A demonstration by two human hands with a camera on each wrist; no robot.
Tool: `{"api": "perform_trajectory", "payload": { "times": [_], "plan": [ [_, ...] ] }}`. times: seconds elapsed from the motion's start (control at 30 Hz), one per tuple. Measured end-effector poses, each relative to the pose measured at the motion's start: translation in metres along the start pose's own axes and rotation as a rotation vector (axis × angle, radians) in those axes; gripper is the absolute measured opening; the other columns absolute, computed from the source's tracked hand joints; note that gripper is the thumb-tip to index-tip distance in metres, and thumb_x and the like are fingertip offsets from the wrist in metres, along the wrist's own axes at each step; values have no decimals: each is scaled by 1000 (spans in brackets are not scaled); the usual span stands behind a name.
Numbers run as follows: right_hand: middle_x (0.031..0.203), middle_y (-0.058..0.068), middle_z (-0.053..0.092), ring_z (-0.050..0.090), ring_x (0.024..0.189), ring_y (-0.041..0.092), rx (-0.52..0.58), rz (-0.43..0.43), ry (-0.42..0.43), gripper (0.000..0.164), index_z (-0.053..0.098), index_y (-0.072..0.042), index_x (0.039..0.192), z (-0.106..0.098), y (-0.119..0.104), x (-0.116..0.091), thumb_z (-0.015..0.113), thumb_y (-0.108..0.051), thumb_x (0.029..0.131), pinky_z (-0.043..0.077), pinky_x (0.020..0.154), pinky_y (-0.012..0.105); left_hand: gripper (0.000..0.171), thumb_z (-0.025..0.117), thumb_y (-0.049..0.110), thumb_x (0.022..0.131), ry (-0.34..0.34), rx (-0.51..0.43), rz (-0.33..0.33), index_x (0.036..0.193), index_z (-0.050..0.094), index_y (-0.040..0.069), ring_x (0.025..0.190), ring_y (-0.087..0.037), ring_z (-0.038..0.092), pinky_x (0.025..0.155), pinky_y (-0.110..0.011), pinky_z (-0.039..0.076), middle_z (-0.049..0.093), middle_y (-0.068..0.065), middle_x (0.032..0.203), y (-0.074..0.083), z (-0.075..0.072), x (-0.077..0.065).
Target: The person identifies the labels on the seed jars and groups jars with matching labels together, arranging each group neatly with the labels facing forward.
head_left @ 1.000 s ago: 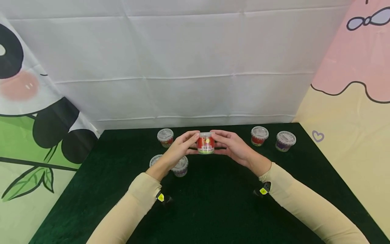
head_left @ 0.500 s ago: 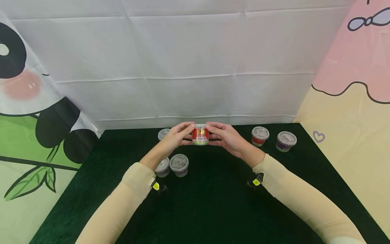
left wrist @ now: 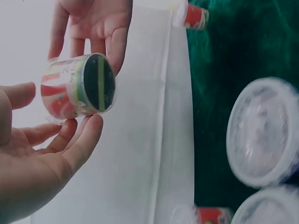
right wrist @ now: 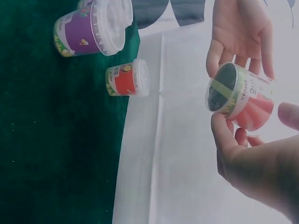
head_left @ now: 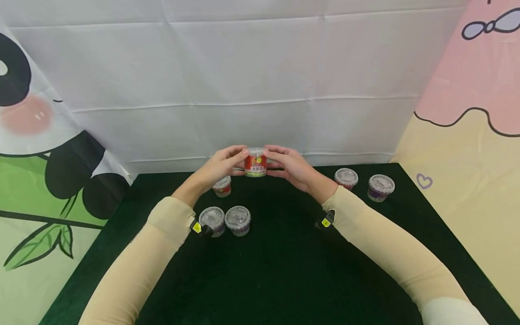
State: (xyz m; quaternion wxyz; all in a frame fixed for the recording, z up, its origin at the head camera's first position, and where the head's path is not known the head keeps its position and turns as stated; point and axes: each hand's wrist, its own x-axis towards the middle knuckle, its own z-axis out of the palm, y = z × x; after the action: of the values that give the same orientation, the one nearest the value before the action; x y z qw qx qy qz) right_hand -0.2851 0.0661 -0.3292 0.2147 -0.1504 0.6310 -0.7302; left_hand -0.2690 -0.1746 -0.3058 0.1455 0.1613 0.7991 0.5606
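Note:
Between both hands a small clear-lidded tub with a red label point(head_left: 255, 163) is held up near the back of the table, upright in the head view. The left hand point(head_left: 221, 166) grips its left side with thumb and fingertips. On the opposite side, the right hand point(head_left: 293, 170) grips it the same way. Both wrist views show the tub's dark base with a pale green stripe across it; in the left wrist view the tub point(left wrist: 77, 86) sits between the fingertips of the two hands. Behind the left hand stands another red-label tub point(head_left: 222, 188), partly hidden.
Two purple-label tubs point(head_left: 238, 220) stand side by side near the left forearm. At the right are a red-label tub point(head_left: 346, 177), partly covered by the right arm, and a purple-label tub point(head_left: 381, 188). A white cloth point(head_left: 260, 90) hangs behind the dark green table point(head_left: 260, 280).
Both hands have carried the red-label tub up and away toward the back, drifting left. The two purple-label tubs, partly covered by the left arm before, now show more fully.

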Motion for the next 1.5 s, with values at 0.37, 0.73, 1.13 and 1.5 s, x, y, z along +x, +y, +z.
{"api": "perform_trajectory", "payload": {
  "times": [0.37,0.73,1.13,1.5],
  "plan": [
    [138,14,56,58,122,31,-8,65,77,49,46,-7,150,13,11,32,59,-20,105,49,104,44,65,52,38,107,-33,187,-77,157,30,3,131,-38,52,106,-53,46,46,-21,146,-10,-29,10],
    [146,14,49,52,130,31,-46,113,103,49,43,-5,151,22,47,58,57,-15,105,51,103,42,63,52,34,108,-75,365,-147,158,29,3,125,-41,55,100,-54,50,48,-25,144,-52,-40,20],
    [145,15,50,52,132,29,-69,104,143,51,42,-5,152,27,89,73,58,-15,105,54,98,38,64,53,26,108,-113,388,-295,159,23,2,112,-38,63,92,-51,56,56,-29,136,-70,-35,27],
    [146,15,49,50,134,28,-47,110,151,50,42,-5,152,30,113,80,57,-13,105,51,102,42,61,54,19,107,-99,387,-369,156,25,-3,99,-32,70,79,-43,61,63,-27,127,-82,-27,31]
  ]
}}
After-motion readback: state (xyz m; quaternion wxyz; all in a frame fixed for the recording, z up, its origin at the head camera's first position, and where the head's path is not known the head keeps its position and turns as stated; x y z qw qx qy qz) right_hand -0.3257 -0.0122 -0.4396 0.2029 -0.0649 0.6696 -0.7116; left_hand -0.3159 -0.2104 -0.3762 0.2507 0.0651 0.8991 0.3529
